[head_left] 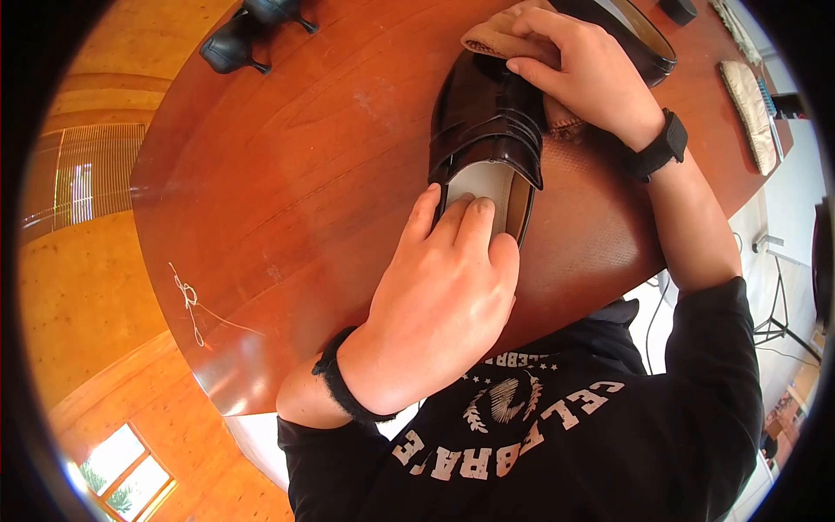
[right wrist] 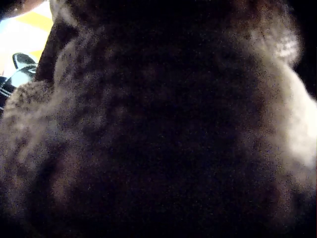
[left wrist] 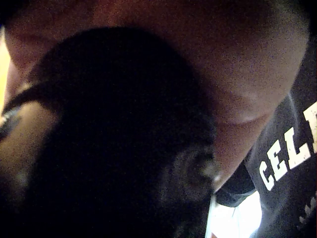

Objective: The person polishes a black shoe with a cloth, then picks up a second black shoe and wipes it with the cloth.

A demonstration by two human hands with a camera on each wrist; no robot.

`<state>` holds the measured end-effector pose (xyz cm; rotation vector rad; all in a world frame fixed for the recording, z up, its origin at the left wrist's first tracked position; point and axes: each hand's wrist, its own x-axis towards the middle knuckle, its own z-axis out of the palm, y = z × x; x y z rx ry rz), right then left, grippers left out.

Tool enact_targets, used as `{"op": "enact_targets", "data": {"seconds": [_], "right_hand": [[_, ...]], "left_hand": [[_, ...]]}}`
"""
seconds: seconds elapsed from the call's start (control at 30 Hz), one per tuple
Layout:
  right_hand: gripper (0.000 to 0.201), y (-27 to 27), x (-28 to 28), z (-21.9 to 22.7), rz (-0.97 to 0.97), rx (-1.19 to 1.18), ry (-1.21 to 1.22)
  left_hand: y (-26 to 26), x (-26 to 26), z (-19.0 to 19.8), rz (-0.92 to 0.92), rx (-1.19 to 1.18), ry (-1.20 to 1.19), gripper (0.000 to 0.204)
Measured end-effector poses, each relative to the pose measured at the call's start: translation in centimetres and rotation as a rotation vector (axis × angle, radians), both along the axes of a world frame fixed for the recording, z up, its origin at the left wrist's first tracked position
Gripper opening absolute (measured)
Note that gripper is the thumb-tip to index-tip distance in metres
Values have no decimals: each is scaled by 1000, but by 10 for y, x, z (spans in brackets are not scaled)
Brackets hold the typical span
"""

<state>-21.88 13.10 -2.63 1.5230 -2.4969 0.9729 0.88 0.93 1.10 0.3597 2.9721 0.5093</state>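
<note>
A glossy black loafer [head_left: 491, 113] with strap bands lies on the table, its toe pointing away and its pale insole showing. My left hand [head_left: 444, 291] grips it at the heel end, several fingers reaching into the opening. Over the toe, my right hand [head_left: 596, 74] holds a tan cloth [head_left: 504, 33], bunched under the fingers, with part of it hanging beside the shoe. In the left wrist view a dark rounded shape [left wrist: 114, 124] fills the middle, in front of the palm. Dim, blurred fabric covers most of the right wrist view.
A second black shoe [head_left: 639, 35] lies beyond my right hand. Black heeled shoes [head_left: 243, 39] stand at the far left of the brown table [head_left: 287, 174]. At the right edge lies a beige padded piece [head_left: 748, 113] near blue bristles. Thin string [head_left: 190, 300] lies at the left.
</note>
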Motion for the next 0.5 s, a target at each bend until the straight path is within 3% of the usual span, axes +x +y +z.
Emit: {"op": "enact_targets", "data": {"seconds": [0.5], "right_hand": [[31,-2,-4,-10,-38,7,18]], "left_hand": [[0,0,1,-2,-6,-6,41]]}}
